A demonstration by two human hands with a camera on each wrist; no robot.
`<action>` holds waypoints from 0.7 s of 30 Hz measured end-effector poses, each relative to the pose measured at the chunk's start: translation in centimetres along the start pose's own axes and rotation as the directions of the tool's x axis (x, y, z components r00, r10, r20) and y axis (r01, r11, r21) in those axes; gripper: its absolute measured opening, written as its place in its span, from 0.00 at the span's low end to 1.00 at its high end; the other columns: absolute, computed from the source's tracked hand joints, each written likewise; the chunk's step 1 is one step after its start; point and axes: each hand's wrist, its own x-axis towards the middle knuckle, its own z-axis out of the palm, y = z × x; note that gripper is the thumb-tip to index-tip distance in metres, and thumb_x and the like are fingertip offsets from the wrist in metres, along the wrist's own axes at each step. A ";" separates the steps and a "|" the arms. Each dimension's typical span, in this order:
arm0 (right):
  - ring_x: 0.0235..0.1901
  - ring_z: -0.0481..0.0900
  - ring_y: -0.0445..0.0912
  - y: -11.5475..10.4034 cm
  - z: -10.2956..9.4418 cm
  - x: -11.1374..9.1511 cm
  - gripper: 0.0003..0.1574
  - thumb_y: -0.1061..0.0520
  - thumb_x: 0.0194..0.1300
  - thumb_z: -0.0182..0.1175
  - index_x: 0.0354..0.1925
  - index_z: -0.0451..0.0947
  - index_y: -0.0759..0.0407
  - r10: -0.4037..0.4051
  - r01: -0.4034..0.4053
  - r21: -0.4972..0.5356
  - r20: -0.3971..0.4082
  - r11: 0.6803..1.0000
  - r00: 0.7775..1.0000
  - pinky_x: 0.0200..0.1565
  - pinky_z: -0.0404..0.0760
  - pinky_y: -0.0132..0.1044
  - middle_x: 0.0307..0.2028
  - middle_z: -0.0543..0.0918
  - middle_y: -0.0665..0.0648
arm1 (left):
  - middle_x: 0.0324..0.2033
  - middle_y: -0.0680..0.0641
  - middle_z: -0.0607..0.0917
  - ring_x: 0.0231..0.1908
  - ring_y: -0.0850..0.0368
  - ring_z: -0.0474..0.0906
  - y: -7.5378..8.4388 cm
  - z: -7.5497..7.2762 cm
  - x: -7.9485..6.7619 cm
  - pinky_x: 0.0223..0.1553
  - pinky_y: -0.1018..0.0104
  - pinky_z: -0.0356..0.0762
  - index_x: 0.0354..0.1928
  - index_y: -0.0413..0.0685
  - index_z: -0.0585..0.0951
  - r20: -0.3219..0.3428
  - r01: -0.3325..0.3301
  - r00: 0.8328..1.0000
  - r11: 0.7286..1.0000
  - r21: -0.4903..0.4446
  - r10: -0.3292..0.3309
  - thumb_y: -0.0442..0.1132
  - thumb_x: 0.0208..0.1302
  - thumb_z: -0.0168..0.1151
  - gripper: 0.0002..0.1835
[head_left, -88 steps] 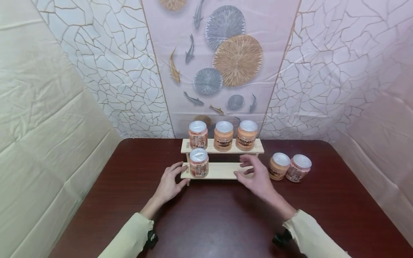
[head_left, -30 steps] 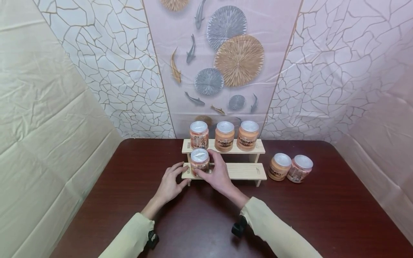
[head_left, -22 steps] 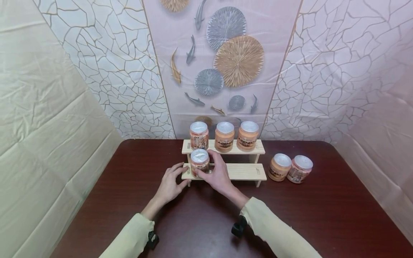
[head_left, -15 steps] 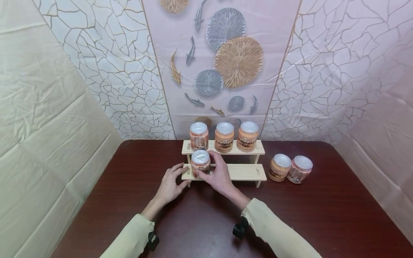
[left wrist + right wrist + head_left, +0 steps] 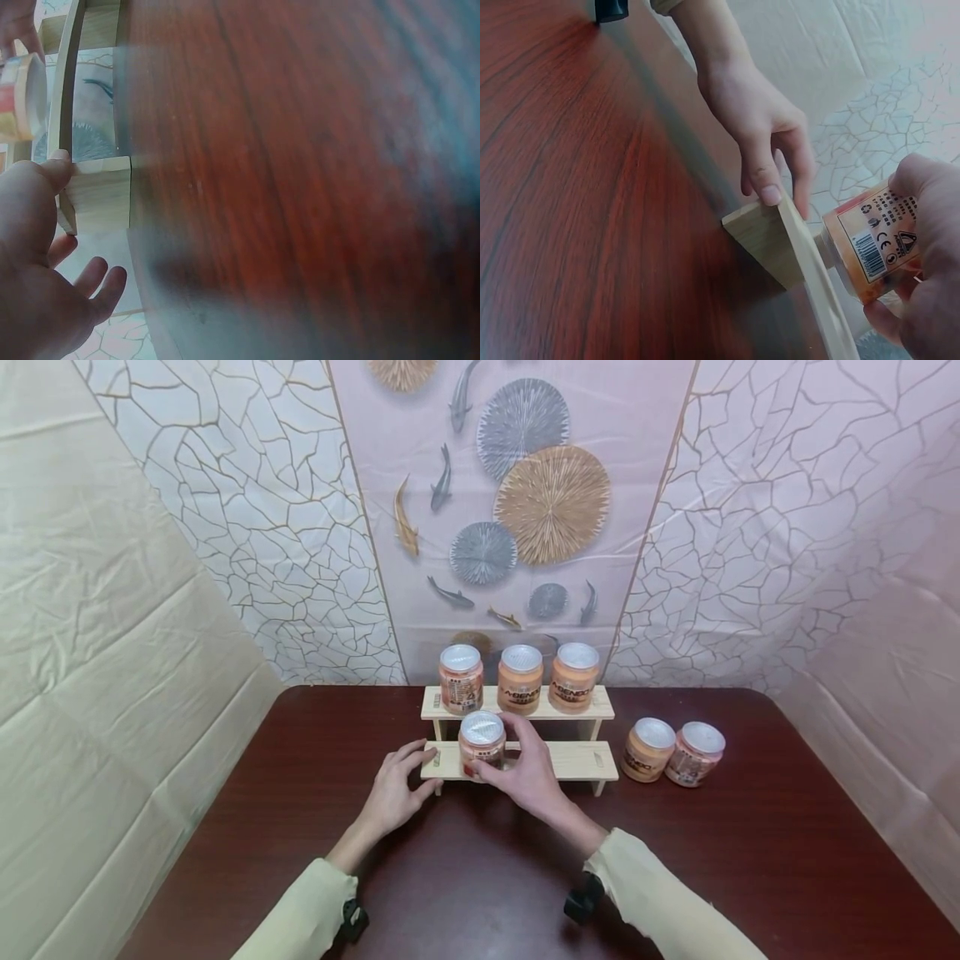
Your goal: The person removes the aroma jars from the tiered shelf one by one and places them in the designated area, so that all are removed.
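My right hand grips an orange jar with a silver lid, thumb at the front and fingers round the right side. The jar is upright over the left part of the lower board of a two-step wooden rack. A gap shows between the jar's base and the board in the left wrist view. My left hand pinches the left end of that lower board, thumb on its front edge and index finger behind; the other fingers are free. The right wrist view shows the jar's barcode label.
Three similar jars, a left one, a middle one and a right one, stand on the upper board. Two more, an orange jar and a redder jar, stand close together on the dark red table, right of the rack.
My right hand came from the board's right side to the jar at its left and took hold of it. The jar has since shifted a little to the right. My left hand stayed put.
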 end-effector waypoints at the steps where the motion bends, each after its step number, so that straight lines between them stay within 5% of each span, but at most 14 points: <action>1: 0.50 0.76 0.54 0.0 -0.3 -0.1 0.44 0.61 0.46 0.80 0.59 0.71 0.65 0.007 -0.007 -0.003 0.002 1.000 1.000 0.44 0.81 0.55 0.51 0.77 0.61 | 0.61 0.36 0.77 0.57 0.32 0.72 0.0 0.0 0.0 0.56 0.39 0.70 0.57 0.39 0.83 0.000 -0.001 1.000 1.000 0.001 0.001 0.35 0.57 0.76 0.25; 21: 0.48 0.79 0.52 -0.3 -7.8 0.0 0.44 0.61 0.43 0.81 0.58 0.73 0.64 -0.024 0.010 -0.160 -0.082 0.987 0.996 0.50 0.74 0.52 0.47 0.83 0.59 | 0.61 0.36 0.77 0.57 0.32 0.72 -0.1 0.0 -0.1 0.56 0.39 0.70 0.57 0.39 0.83 0.000 -0.001 1.000 1.000 -0.004 0.001 0.36 0.57 0.75 0.25</action>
